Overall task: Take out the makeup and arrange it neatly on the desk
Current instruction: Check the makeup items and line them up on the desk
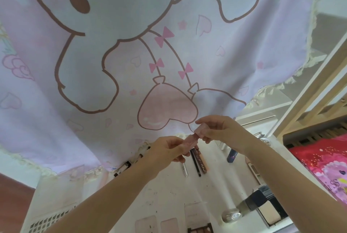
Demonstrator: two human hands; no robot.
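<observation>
Palettes (200,230) lie nearest. Your left hand (169,151) and right hand (218,131) each pinch one end of the pink tube (192,139), held above the counter (169,195); its long axis tilts up-right, over the laid-out pencils (196,163).

Single head-worn wide-angle view, close above the desk (169,191), facing forward and down.

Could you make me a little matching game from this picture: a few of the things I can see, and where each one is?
Things:
1. pale pink translucent tube
2. dark blue bottle
3. black slim pencil
4. clear round glass bottle

Places:
A. lying on the desk just below the hands
B. held between both hands
C. near the bottom edge, right of centre
D. under the right wrist

Pairs: 1-B, 2-D, 3-A, 4-C
</observation>
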